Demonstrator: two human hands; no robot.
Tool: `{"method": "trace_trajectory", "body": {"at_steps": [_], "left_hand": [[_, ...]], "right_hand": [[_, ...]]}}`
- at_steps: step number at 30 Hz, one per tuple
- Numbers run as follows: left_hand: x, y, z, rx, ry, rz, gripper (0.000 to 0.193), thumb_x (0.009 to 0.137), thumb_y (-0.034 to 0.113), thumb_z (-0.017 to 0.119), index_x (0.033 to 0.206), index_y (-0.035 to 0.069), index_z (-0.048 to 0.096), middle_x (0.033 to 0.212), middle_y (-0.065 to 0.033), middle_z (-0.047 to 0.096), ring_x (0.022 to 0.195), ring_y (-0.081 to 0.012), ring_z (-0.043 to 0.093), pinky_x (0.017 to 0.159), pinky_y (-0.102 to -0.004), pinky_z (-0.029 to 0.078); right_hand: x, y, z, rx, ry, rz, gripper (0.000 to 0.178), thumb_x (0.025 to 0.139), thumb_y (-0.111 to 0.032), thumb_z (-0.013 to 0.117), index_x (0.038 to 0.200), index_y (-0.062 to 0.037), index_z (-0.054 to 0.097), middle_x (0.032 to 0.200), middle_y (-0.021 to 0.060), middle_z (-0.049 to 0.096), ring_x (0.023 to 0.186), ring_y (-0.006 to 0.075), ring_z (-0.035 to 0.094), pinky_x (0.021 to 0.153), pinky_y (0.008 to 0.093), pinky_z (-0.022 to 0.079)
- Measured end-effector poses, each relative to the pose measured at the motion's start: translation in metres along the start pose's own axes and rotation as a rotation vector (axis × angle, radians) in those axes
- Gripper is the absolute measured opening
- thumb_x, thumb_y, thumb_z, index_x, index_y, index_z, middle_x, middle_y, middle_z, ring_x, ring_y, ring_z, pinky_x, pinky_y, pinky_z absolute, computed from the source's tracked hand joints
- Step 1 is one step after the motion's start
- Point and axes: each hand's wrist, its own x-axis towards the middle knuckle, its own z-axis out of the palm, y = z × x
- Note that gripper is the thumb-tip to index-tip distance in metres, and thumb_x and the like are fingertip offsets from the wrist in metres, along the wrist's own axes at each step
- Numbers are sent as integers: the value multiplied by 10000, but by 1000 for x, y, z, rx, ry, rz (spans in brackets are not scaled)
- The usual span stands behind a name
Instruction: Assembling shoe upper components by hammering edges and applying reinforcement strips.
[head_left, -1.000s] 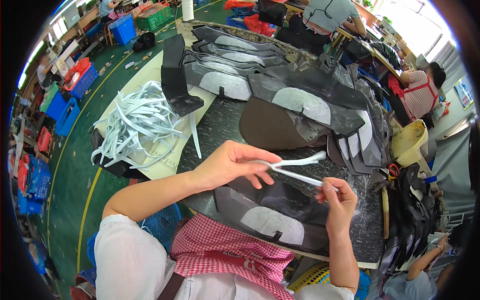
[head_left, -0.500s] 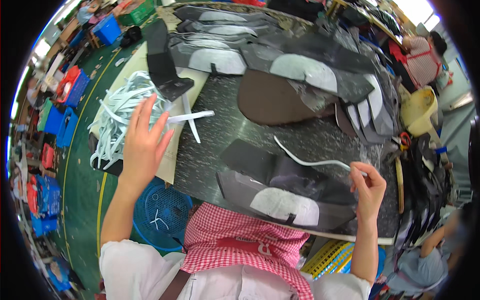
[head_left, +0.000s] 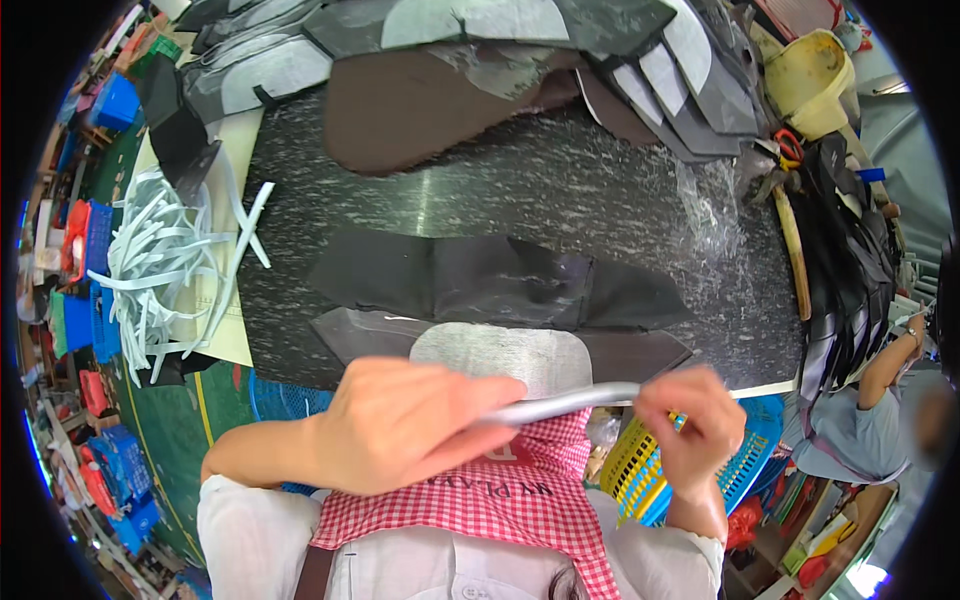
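A pale, narrow strip (head_left: 572, 399) is stretched between my hands above the table's near edge. Thumb and fingers of my left hand (head_left: 405, 425) are closed on one end. The other end is pinched in my right hand (head_left: 692, 425), which is somewhat blurred. Just beyond the strip lies a dark grey panel (head_left: 365, 338) with a white rounded patch (head_left: 500, 358), and a black piece (head_left: 510, 282) spreads along its far side. My hands partly cover the panel's near edge. At the table's left side is a tangled pile of similar pale strips (head_left: 165, 265).
Stacked grey panels with white patches (head_left: 475, 20) line the far side, beside a brown panel (head_left: 420, 115). Red-handled scissors (head_left: 790, 148), a yellow bucket (head_left: 812, 85) and hanging black pieces (head_left: 845, 240) stand at right. A person (head_left: 860, 410) sits there. Yellow baskets (head_left: 640, 465) are below the edge.
My left hand has moved from the strip pile to the near edge and taken the strip's other end. My right hand has come nearer my body. The view has shifted.
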Motion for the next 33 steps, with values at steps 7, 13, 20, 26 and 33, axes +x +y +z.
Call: {"method": "trace_trajectory", "body": {"at_steps": [7, 13, 20, 26, 33], "left_hand": [[3, -30, 31, -291, 31, -344, 145, 750, -17, 733, 872, 13, 663, 833, -91, 698, 724, -220, 689, 633, -301, 537], [-6, -28, 31, -275, 27, -418, 160, 732, -17, 751, 870, 17, 677, 801, -91, 701, 698, -217, 696, 612, -289, 540], [6, -32, 33, -278, 105, -351, 146, 748, -3, 750, 873, 21, 679, 792, -94, 691, 667, -213, 685, 539, -283, 526], [8, -34, 26, -305, 29, -476, 149, 771, -20, 737, 910, -1, 688, 834, -114, 694, 724, -195, 694, 603, -270, 534], [18, -35, 29, -279, 66, -469, 147, 773, -22, 723, 912, 4, 680, 834, -93, 681, 699, -196, 677, 588, -282, 524]], "right_hand": [[8, 45, 26, -108, 105, 39, 227, 688, 10, 794, 887, -39, 697, 831, 92, 685, 724, 248, 660, 621, 321, 517], [15, 49, 27, -89, 37, 13, 231, 677, 15, 800, 868, -54, 689, 802, 83, 675, 682, 230, 643, 576, 314, 496], [33, 41, 23, -189, -63, 173, 243, 637, -20, 847, 788, -82, 667, 753, 59, 504, 569, 187, 533, 465, 314, 406], [36, 50, 17, -278, -97, -81, 290, 597, -76, 814, 871, -132, 735, 829, 19, 534, 631, 147, 504, 544, 309, 377], [37, 41, 23, -489, -348, -529, 310, 726, -199, 697, 1032, -201, 749, 1058, -23, 610, 867, 129, 538, 747, 320, 417]]}}
